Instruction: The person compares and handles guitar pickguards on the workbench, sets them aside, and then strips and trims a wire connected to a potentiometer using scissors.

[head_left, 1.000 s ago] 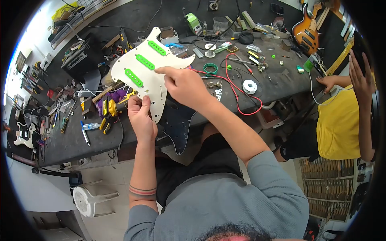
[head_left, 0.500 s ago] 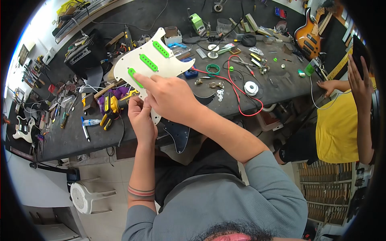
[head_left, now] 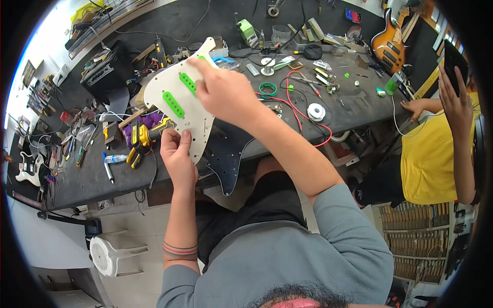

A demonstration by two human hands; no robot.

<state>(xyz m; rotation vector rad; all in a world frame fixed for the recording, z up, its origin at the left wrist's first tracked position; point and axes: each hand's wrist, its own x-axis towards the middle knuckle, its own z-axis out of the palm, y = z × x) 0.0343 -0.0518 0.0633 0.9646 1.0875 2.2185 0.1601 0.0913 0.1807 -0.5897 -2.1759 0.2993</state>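
A white guitar pickguard (head_left: pixel 159 87) with green pickups is held up above the front of the bench. My left hand (head_left: pixel 177 156) pinches its lower edge, thumb on the front face. Over the upper part of the pickguard is my right hand (head_left: pixel 226 95), index finger extended near the top pickup and the other fingers curled; it hides part of the middle and top pickups. Whether the fingertip touches cannot be made out. A black pickguard (head_left: pixel 226 163) lies below and behind the white one, at the bench's front edge.
A yellow drill (head_left: pixel 141 137) stands left of the pickguard. Red cable (head_left: pixel 303 122), a wire spool (head_left: pixel 318 111) and small parts lie to the right on the dark bench (head_left: pixel 205 23). At the right, a person in yellow (head_left: pixel 431 159) holds a phone near a sunburst guitar (head_left: pixel 389 43).
My right hand has moved from the lower pickup up to the top of the white pickguard, uncovering the lower pickup. My left hand still holds the lower edge.
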